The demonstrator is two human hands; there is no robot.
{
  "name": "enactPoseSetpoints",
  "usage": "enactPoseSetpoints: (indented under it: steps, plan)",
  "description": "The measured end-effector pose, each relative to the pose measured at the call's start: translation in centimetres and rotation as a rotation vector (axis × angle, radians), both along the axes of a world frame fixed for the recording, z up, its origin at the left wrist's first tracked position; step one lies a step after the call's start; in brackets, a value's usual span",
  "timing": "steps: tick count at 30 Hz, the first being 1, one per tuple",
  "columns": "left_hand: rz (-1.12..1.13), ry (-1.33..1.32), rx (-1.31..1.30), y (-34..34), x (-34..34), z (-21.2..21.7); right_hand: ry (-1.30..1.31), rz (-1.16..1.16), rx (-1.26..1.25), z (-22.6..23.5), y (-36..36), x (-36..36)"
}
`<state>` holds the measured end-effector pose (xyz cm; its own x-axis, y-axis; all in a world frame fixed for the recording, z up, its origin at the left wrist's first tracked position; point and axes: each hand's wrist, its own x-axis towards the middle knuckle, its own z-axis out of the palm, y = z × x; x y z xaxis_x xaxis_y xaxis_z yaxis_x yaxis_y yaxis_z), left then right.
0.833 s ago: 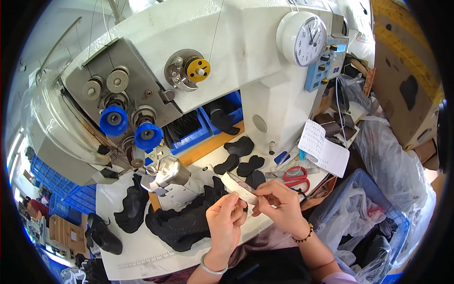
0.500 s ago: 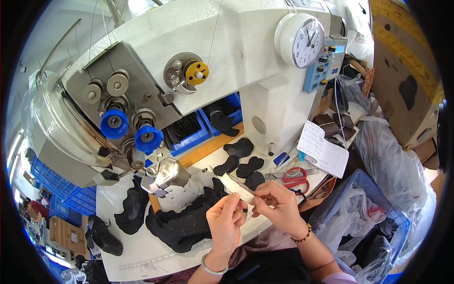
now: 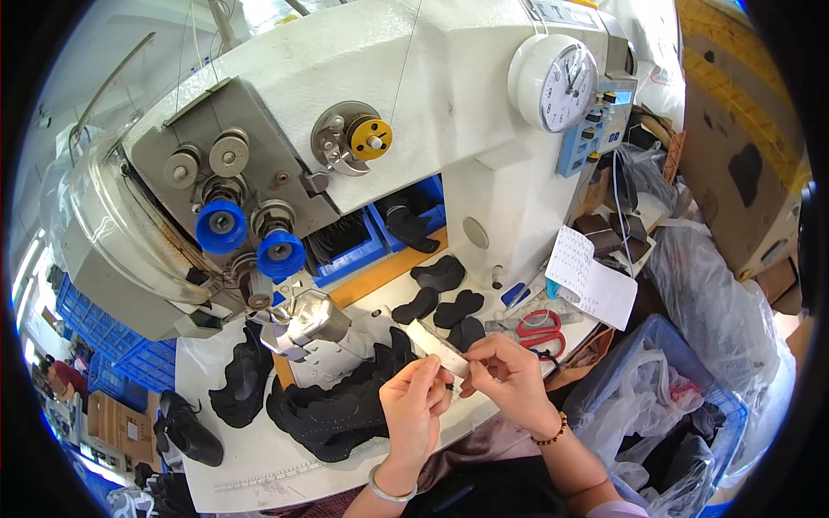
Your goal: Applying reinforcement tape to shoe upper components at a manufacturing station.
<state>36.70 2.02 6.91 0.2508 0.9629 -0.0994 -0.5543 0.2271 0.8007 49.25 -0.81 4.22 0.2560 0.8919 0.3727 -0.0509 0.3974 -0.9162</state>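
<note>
A roll of cream tape (image 3: 439, 347), seen edge-on, is held over the near part of the white table. My left hand (image 3: 416, 399) pinches its near side between thumb and fingers. On its right end, the thumb and fingertips of my right hand (image 3: 511, 380) are pressed together. Whether a loose tape end lies between them is too small to make out. Just left of my hands lies a pile of black cut shoe pieces (image 3: 332, 414). Beyond the tape, several small black pieces (image 3: 440, 272) rest by the metal post (image 3: 315, 324) of the sewing machine (image 3: 449, 78).
Red-handled scissors (image 3: 541, 331) and a written paper sheet (image 3: 596, 281) lie to the right. Farther right stands a blue crate (image 3: 734, 414) with plastic bags. A black shoe (image 3: 192, 432) is at the table's left edge. Blue bins (image 3: 354, 259) sit behind the machine post.
The tape roll has tilted slightly, so more of its cream outer face shows. Both hands keep their grip in nearly the same place. The view has shifted a little.
</note>
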Motion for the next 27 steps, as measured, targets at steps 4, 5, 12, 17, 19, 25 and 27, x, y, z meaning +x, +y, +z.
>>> enactPoseSetpoints:
  steps: [4, 5, 12, 17, 19, 25, 27]
  plan:
    - [-0.037, -0.014, 0.04, 0.2, -0.3, -0.4, -0.053, 0.008, -0.016, 0.3, 0.0, -0.2]
    - [-0.026, -0.021, 0.032, 0.2, -0.2, -0.3, -0.004, 0.025, -0.044, 0.4, 0.0, -0.2]
    - [0.009, 0.001, 0.004, 0.1, 0.0, 0.1, 0.169, 0.101, -0.043, 0.2, 0.0, -0.3]
    - [0.062, 0.059, 0.203, -0.4, -0.4, -0.8, 0.3, -0.131, 0.081, 0.2, -0.6, -1.2]
    - [0.052, 0.097, 0.269, -0.6, -0.5, -1.0, 0.152, -0.155, 0.059, -0.4, -0.6, -1.1]
    - [0.138, 0.33, 0.563, -0.7, -0.1, -2.0, -0.223, -0.279, -0.06, 1.1, -1.6, -1.0]
    - [0.147, 0.378, 0.638, -0.7, 0.1, -2.3, -0.206, -0.311, -0.105, 1.2, -1.6, -0.9]
